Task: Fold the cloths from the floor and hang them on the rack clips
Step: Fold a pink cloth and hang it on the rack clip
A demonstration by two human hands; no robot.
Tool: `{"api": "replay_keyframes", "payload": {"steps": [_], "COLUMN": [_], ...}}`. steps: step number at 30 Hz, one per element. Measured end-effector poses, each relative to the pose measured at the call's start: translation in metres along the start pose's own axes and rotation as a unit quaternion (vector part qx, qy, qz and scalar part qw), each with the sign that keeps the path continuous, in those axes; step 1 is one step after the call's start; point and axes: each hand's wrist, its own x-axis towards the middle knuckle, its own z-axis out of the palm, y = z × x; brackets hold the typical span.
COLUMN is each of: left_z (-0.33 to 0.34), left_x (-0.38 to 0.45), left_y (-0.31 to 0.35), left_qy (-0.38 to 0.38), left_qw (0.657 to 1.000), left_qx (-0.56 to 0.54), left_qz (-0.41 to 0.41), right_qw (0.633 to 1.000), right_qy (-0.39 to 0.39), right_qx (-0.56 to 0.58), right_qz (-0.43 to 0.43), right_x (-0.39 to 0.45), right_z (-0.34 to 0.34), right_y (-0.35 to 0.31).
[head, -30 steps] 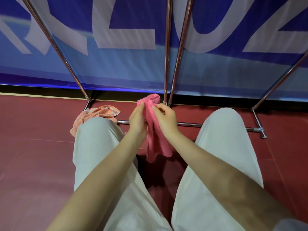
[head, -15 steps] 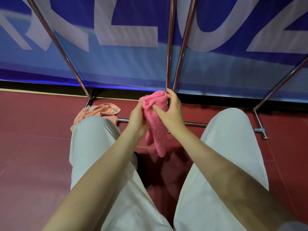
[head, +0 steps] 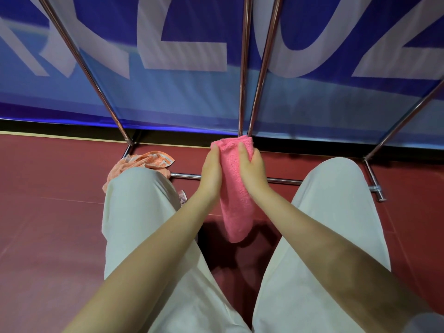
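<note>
A pink terry cloth (head: 236, 200), folded into a narrow strip, hangs between my knees above the red floor. My left hand (head: 211, 171) holds its upper left edge and my right hand (head: 252, 169) grips its upper right, fingers wrapped behind the fold. An orange patterned cloth (head: 146, 162) lies crumpled on the floor, partly hidden by my left knee. The metal rack's poles (head: 243, 68) rise just behind the pink cloth. No clips show in the frame.
The rack's low crossbar (head: 283, 180) runs along the floor behind my hands, with a foot (head: 377, 188) at the right. A blue banner (head: 168, 92) with white letters stands behind the rack. My legs in pale trousers (head: 336, 236) flank the cloth.
Both hands rose with the pink cloth and closed in on its top fold. The cloth went from a loose hanging shape to a tighter, narrower strip.
</note>
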Motion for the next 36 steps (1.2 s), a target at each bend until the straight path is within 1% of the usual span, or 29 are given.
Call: {"api": "replay_keyframes", "payload": {"steps": [3,5,8,11,14,17,19,21,23,25,28,31,33,36], "left_z": [0.005,0.005,0.0,-0.009,-0.021,-0.032,-0.038,-0.042,-0.049,-0.058,-0.076,-0.101,-0.12,-0.148], "left_x": [-0.002,0.0,0.004,0.009,0.016,0.02,0.019,0.022,0.027,0.034,0.042,0.05,0.055,0.061], "left_y": [-0.008,-0.01,-0.006,0.006,0.021,0.041,0.06,0.078,0.104,0.137,0.195,0.257,0.299,0.359], "left_qy": [-0.025,-0.002,0.066,0.091,0.1,0.108,0.112,0.108,0.108,0.11,0.128,0.141,0.153,0.18], "left_qw": [0.992,0.99,0.993,0.994,0.991,0.988,0.988,0.988,0.986,0.982,0.975,0.967,0.958,0.942], "left_qx": [0.087,0.105,0.066,0.001,-0.042,-0.046,-0.041,-0.033,-0.028,-0.03,-0.057,-0.088,-0.111,-0.142], "left_qz": [0.087,0.096,0.065,0.065,0.079,0.097,0.102,0.108,0.126,0.152,0.173,0.195,0.214,0.243], "right_qw": [1.0,0.999,0.995,0.988,0.982,0.977,0.973,0.971,0.964,0.95,0.938,0.919,0.909,0.905], "right_qy": [0.003,0.001,-0.034,-0.106,-0.168,-0.203,-0.202,-0.187,-0.194,-0.228,-0.279,-0.32,-0.338,-0.354], "right_qx": [0.009,0.041,0.088,0.113,0.083,-0.016,-0.084,-0.108,-0.139,-0.179,-0.174,-0.194,-0.192,-0.165], "right_qz": [0.024,0.029,0.031,0.025,-0.016,-0.061,-0.073,-0.102,-0.116,-0.117,-0.106,-0.127,-0.15,-0.165], "right_x": [0.002,0.002,0.0,-0.004,-0.007,-0.009,-0.008,0.0,0.012,0.024,0.045,0.063,0.073,0.08], "right_z": [0.001,0.002,0.002,0.0,-0.001,-0.004,-0.002,0.004,0.019,0.037,0.065,0.094,0.116,0.152], "right_y": [-0.003,-0.005,-0.006,-0.007,-0.007,-0.005,-0.01,-0.02,-0.047,-0.086,-0.15,-0.219,-0.267,-0.333]}}
